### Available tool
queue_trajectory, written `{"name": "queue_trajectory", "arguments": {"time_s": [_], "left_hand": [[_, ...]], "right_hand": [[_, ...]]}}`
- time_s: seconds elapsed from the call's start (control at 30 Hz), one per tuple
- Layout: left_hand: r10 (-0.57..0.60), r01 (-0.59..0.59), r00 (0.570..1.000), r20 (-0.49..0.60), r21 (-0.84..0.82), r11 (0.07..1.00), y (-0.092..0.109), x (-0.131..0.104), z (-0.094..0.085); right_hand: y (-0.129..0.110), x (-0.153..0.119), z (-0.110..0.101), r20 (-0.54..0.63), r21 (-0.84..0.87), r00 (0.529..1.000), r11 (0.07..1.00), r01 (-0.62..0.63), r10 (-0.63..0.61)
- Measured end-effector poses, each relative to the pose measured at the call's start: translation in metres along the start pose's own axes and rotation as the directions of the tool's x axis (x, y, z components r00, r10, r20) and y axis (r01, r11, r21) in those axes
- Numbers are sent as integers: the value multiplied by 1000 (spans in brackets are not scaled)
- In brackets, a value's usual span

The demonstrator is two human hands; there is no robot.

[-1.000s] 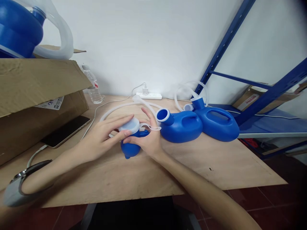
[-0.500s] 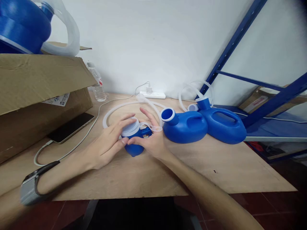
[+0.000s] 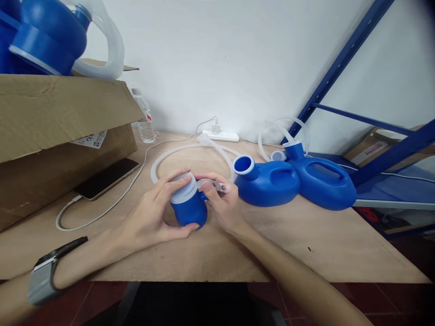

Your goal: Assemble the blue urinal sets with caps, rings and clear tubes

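A small blue plastic cup [image 3: 189, 209] with a translucent white lid [image 3: 183, 189] is tilted between my two hands above the table. My left hand [image 3: 152, 206] wraps it from the left, fingers over the lid and thumb along the lower front. A clear lid strap [image 3: 214, 183] sticks out to the right, its end rounded and with a hole. My right hand [image 3: 222, 203] is closed at the cup's right side, thumb pressed on the strap, with a blue side piece partly visible beside it. The other right fingers are largely hidden behind the cup.
Two blue handled jugs [image 3: 268, 183] [image 3: 324, 183] stand to the right. A coiled white hose [image 3: 158, 160] lies behind my hands. At left are a cardboard box [image 3: 61, 158], a phone [image 3: 107, 177] on a cable and a water bottle [image 3: 146, 122]; a power strip [image 3: 222, 135] sits by the wall.
My left thumb has moved down to the cup's lower front. My right thumb has shifted from the cup's front onto the strap, and the right fingers have closed. The view has shifted slightly.
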State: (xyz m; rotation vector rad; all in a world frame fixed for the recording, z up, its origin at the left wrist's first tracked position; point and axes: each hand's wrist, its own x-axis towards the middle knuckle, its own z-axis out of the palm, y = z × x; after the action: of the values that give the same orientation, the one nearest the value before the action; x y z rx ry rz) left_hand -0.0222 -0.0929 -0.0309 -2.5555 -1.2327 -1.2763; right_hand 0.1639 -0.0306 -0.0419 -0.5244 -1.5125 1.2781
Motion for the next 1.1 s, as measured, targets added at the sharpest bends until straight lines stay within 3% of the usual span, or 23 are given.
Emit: {"name": "queue_trajectory", "arguments": {"time_s": [0.17,0.4,0.57,0.67,0.77,0.87,1.0,1.1], "left_hand": [[0,0,1000,5,-5,1000,3,-6,-3],[44,-46,999,32,58,997,3,-3,-11],[51,-53,998,29,72,996,2,-6,-12],[53,-54,998,19,90,994,2,-8,-10],[36,-37,999,10,88,995,3,-9,-10],[-35,36,999,-20,59,998,1,-7,-11],[-150,152,987,-65,33,988,-7,-3,-11],[-135,141,987,-93,63,988,-13,1,-11]], "right_hand": [[-3,0,1,-26,50,999,998,26,-25],[-3,0,0,0,-4,993,993,118,-118],[-6,2,-2,-1,-157,964,952,264,-267],[-8,4,-4,13,-213,962,940,268,-271],[-7,5,-5,26,-170,978,963,208,-207],[-1,6,-6,43,-44,999,999,15,-13],[10,12,-7,0,112,984,978,-178,179],[14,17,-7,30,158,975,963,-220,218]]}}
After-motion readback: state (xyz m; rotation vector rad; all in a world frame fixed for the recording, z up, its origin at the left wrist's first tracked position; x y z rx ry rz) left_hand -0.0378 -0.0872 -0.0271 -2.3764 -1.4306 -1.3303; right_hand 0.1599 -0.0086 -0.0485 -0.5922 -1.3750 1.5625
